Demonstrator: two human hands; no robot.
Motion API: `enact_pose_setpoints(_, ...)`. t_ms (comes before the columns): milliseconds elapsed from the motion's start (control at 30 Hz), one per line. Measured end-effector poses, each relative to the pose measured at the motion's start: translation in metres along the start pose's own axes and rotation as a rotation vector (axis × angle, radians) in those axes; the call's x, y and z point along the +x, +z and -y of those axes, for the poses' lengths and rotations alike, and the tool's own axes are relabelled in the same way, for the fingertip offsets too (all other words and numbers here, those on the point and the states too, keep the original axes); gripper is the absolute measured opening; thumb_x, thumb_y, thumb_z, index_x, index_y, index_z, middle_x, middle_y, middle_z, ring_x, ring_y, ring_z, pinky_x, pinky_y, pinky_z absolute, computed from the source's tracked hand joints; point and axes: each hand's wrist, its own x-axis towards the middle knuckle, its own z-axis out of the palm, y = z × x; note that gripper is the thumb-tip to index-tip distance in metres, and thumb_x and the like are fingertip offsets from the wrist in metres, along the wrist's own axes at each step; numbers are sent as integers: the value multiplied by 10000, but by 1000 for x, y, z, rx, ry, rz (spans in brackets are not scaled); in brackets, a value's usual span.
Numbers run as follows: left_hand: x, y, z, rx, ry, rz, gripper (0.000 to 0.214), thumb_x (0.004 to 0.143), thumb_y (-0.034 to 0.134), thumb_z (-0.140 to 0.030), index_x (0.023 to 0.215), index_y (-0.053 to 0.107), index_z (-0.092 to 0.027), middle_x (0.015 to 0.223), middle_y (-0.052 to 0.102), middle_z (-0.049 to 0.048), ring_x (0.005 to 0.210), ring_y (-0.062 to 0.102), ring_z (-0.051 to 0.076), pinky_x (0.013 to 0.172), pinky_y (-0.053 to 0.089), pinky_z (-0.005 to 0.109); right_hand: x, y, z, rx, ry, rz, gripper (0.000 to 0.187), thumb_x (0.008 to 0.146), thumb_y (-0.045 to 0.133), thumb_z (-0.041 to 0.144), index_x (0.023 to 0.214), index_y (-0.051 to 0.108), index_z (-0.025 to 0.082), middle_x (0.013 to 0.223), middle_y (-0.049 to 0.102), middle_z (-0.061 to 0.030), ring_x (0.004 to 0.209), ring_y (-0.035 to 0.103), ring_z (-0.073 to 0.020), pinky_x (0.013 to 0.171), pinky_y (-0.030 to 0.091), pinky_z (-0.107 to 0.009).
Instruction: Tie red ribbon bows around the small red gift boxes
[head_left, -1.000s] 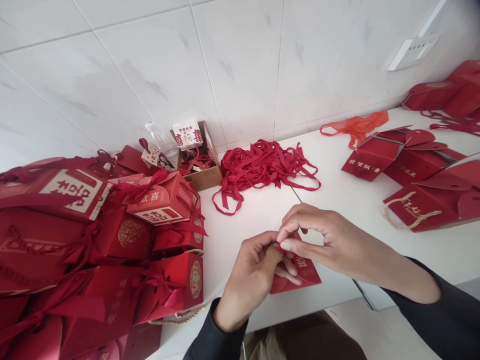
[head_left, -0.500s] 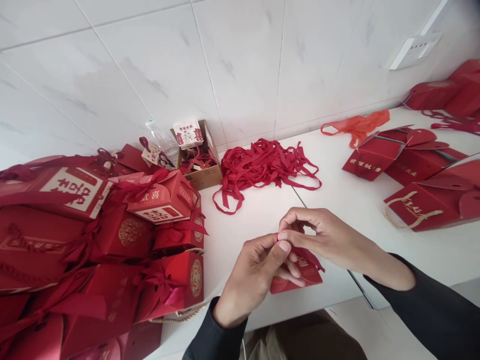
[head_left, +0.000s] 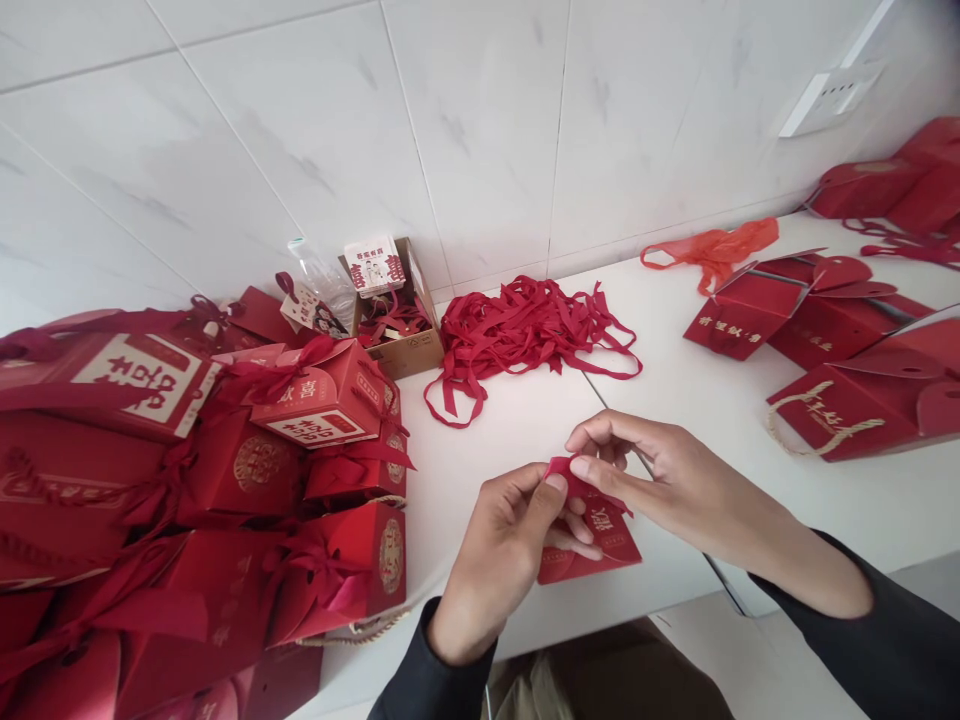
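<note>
A red gift box point(head_left: 611, 550) with gold lettering sits near the table's front edge, partly hidden beneath my hands. Above it, a red ribbon point(head_left: 559, 465) runs between my fingers. My left hand point(head_left: 521, 525) pinches the ribbon between thumb and forefinger, its other fingers hanging over the box. My right hand point(head_left: 637, 465) has thumb and forefinger closed on the ribbon just to the right. A loose pile of red ribbons point(head_left: 536, 325) lies behind my hands.
Ribbon-tied red boxes point(head_left: 262, 465) are stacked at the left. A small cardboard box point(head_left: 412, 350) holding cards and ribbons stands by the wall. More red boxes point(head_left: 847, 405) and an orange plastic bag point(head_left: 712, 250) are at the right. A seam crosses the white table point(head_left: 487, 445).
My right hand has moved slightly right, away from my left. More of the ribbon shows between the fingers. The gift box has hardly moved.
</note>
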Motion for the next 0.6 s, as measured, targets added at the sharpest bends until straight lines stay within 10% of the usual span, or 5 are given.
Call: enact_pose_setpoints(600,-1,-1,5,139,25,-44,445,942,662,-552,971,713,-111,755,710,47,645,715,162,651,618,282,-5,5,6,-48,-23,-65,223,1007,573,471,964,674,277,814,693,16,740,623,-172,647,483,-285)
